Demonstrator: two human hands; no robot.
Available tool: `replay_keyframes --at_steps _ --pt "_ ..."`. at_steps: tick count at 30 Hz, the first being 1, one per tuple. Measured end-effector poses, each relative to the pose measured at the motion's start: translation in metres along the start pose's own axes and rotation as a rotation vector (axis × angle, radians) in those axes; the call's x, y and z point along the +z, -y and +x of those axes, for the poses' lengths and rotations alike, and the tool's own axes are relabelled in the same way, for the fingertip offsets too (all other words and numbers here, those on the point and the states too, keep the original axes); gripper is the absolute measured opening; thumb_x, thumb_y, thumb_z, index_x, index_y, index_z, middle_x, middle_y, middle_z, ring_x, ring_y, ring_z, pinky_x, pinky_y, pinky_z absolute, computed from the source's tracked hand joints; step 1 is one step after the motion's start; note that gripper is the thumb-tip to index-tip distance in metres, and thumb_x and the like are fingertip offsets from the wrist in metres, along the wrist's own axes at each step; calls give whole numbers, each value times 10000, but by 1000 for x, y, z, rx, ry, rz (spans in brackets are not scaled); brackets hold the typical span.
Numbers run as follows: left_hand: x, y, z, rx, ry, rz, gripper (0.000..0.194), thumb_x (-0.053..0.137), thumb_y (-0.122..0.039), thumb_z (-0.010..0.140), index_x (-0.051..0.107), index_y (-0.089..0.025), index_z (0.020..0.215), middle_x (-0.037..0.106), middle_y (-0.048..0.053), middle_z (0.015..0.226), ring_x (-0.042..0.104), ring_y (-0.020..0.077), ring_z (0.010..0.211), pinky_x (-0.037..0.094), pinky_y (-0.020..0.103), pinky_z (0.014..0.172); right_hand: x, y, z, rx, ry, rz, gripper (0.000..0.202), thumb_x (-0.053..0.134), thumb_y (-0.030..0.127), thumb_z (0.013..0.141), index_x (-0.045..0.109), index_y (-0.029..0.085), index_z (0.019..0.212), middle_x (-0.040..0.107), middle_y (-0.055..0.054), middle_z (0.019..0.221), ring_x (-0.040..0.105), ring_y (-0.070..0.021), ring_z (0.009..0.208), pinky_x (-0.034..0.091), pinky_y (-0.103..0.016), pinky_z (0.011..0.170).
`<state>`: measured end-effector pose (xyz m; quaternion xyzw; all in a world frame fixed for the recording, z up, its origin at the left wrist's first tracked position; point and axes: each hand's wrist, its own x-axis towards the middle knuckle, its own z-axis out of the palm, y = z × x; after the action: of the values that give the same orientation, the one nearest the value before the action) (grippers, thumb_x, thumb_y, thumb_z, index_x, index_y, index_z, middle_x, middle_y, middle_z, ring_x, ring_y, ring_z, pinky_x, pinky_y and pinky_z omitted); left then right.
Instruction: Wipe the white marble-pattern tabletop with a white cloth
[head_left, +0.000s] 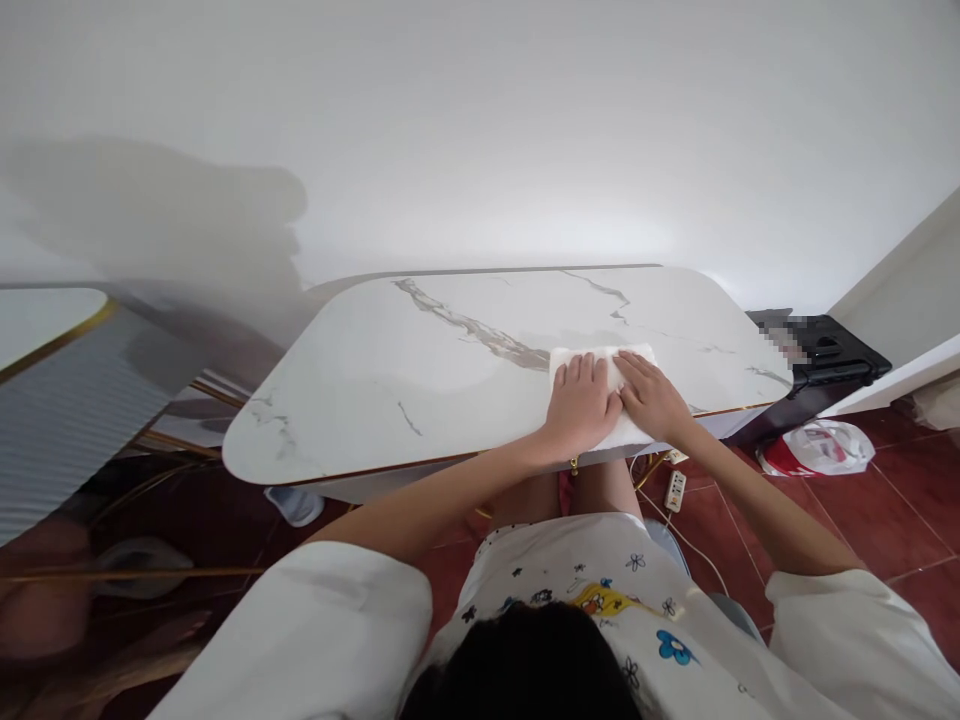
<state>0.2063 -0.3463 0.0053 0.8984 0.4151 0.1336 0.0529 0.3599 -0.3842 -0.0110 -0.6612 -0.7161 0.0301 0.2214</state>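
Note:
A white marble-patterned tabletop [360, 380] with rounded corners and a gold-coloured edge spans the middle of the view. On its near right part lies a white folded cloth [624, 434], perhaps a paper towel; the exact kind is unclear. My left hand [581, 405] rests flat on the cloth's left half, fingers stretched out. Pressed flat on the right half, my right hand [654, 402] has its fingers pointing up and left. My thumbs meet near the middle. Much of the cloth is hidden under both hands, and its near edge reaches the table's front edge.
A white wall [480, 130] rises behind the table. At the right stand a black case [844, 350] and a white-and-red plastic bag [825, 447] on red floor tiles. A power strip [675, 491] with its cord lies below. Another gold-edged table [45, 320] is at the left.

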Motion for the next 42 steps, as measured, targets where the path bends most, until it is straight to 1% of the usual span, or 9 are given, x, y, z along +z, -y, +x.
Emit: replay_keyframes --at_steps 3,7,12,17,22,27,31,35,42 --pt "3 -2 15 12 -5 5 529 363 -325 933 446 -108 1408 434 178 1516 370 334 1407 288 492 1162 -2 -13 9 4 7 4 570 343 274 913 479 140 1450 451 -86 1533 355 -232 1454 282 -460 1218" --pt "5 5 38 13 -10 2 500 375 -328 938 465 -119 1383 450 170 1499 375 323 1396 292 467 1154 -1 -25 34 2 28 -16 574 342 269 909 479 112 1445 446 -102 1536 354 -244 1453 277 -454 1219" --pt "6 21 67 -22 -50 46 441 355 -315 951 499 -132 1326 497 156 1443 411 303 1349 317 444 1119 4 -35 75 -39 61 -17 568 338 251 911 482 91 1436 446 -116 1534 360 -257 1448 279 -451 1217" --pt "8 41 98 -52 -88 40 383 372 -318 948 546 -139 1238 557 158 1336 453 304 1281 344 438 1079 10 -41 116 -41 67 -8 548 345 249 916 492 122 1429 469 -96 1520 373 -260 1439 311 -455 1202" --pt "10 61 126 -60 -84 21 382 376 -321 946 547 -135 1232 567 159 1300 465 310 1250 355 455 1055 18 -48 151 -31 70 -19 548 336 241 922 487 95 1429 456 -110 1528 377 -265 1435 314 -444 1198" --pt "13 80 150 -64 -104 16 359 385 -323 943 550 -154 1213 569 153 1306 465 308 1250 357 458 1052 30 -58 180 -51 59 -20 559 346 236 915 475 69 1433 455 -120 1527 373 -253 1438 271 -409 1216" --pt "15 95 169 -70 -114 2 345 397 -320 933 554 -168 1199 570 144 1308 467 299 1254 353 453 1065 36 -62 203 -45 52 0 544 352 247 915 489 125 1427 465 -85 1524 380 -252 1433 303 -432 1201" --pt "17 109 185 -87 -121 2 369 384 -326 930 554 -156 1210 562 150 1324 456 303 1274 343 448 1081 40 -63 224 -42 65 7 555 340 236 912 477 98 1432 453 -106 1530 370 -259 1439 311 -442 1195" --pt "22 120 206 -128 -143 19 387 372 -325 927 541 -156 1232 560 165 1326 459 314 1273 345 460 1077 43 -69 252 -53 53 77 563 376 234 887 495 120 1425 480 -87 1513 409 -261 1413 327 -451 1188"
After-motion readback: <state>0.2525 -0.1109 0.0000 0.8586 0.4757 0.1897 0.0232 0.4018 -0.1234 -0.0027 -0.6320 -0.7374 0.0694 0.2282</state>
